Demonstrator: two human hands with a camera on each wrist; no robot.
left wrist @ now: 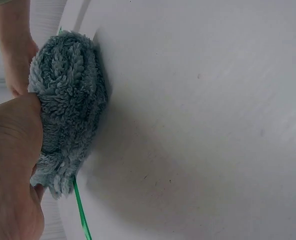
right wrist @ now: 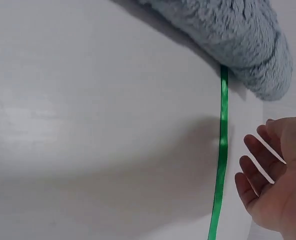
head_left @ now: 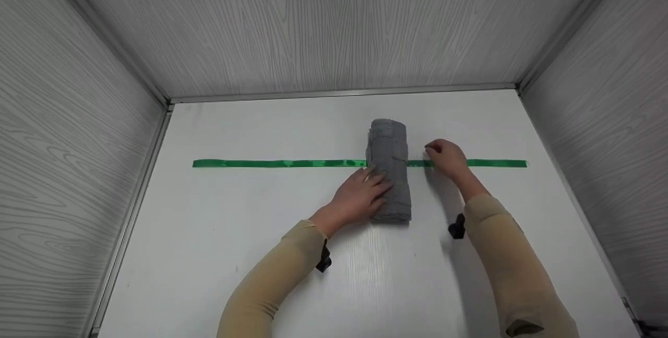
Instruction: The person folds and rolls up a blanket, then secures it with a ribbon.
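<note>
One rolled grey towel [head_left: 389, 170] lies on the white counter [head_left: 250, 233] across one green ribbon [head_left: 282, 163]. The left hand [head_left: 361, 196] rests flat-fingered on its left side. The right hand [head_left: 444, 158] hovers just right, fingers relaxed, holding nothing.

This is a staged recording booth rather than a lived-in room. A bare white tabletop [head_left: 219, 254] is boxed in on three sides by grey wood-grain panels [head_left: 334, 30] joined with metal corner strips. A green tape line [head_left: 276, 163] runs across the tabletop, parallel to the back panel.
</note>
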